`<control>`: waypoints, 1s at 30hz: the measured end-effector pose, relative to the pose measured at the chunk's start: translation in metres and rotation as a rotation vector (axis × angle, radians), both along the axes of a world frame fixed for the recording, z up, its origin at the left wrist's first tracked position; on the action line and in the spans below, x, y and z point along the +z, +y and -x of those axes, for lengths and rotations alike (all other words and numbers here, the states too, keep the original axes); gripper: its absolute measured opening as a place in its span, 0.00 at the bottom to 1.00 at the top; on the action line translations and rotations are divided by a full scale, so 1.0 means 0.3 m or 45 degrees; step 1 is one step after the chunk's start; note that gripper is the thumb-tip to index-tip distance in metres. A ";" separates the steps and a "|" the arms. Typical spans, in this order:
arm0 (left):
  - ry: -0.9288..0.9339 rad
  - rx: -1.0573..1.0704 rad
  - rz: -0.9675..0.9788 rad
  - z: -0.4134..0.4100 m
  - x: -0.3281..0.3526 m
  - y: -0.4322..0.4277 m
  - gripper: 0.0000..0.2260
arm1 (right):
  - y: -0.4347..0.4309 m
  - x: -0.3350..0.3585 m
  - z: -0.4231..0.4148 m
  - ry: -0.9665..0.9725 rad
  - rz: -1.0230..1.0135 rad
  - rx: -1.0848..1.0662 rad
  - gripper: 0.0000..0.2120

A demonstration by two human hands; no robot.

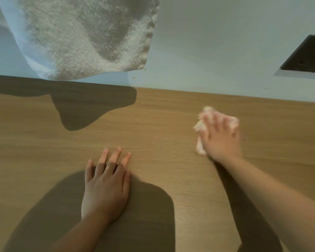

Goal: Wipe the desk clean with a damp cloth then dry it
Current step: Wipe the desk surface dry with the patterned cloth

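Two bare hands lie on the wooden desk (162, 113). At upper left a pale towel (84, 37) hangs above its back edge. The left hand (105, 186) rests flat, fingers straight, slightly spread, holding nothing. Further right, the blurred right hand (220, 137) presses a crumpled pinkish cloth (200, 126) onto the wood with extended fingers.

The right hand (220, 137) and the cloth (200, 125) beneath it are blurred, the hand covering most of the cloth, while the hanging towel (84, 33) is cut off by the top edge and the dark wall panel (307, 55) by the right edge.
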State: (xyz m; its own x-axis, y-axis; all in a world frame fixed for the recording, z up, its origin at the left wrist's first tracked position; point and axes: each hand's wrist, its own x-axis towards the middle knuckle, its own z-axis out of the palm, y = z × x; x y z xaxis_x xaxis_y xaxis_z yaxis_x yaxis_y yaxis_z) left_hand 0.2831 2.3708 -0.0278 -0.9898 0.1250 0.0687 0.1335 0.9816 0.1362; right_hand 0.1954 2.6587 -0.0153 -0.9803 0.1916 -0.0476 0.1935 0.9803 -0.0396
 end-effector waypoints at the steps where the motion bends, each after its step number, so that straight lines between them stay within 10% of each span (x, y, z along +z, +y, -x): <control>1: -0.004 -0.003 0.003 0.001 0.001 0.000 0.21 | 0.029 0.015 0.055 0.001 0.172 -0.268 0.27; 5: -0.033 0.002 -0.002 0.004 -0.002 -0.001 0.22 | -0.164 0.010 0.051 0.218 0.878 0.289 0.20; 9: -0.049 0.056 -0.042 0.001 0.006 0.008 0.23 | -0.475 -0.015 -0.013 -0.008 0.185 0.841 0.25; 19: -0.037 0.036 -0.061 0.003 -0.007 0.007 0.23 | -0.224 0.037 0.322 0.073 0.357 -0.532 0.26; 25: -0.010 0.048 -0.047 0.002 0.003 0.011 0.22 | -0.802 0.020 0.290 -0.117 0.251 0.714 0.24; 30: -0.010 0.048 -0.055 0.004 0.003 0.010 0.22 | -0.656 0.006 0.409 -0.100 0.203 0.617 0.26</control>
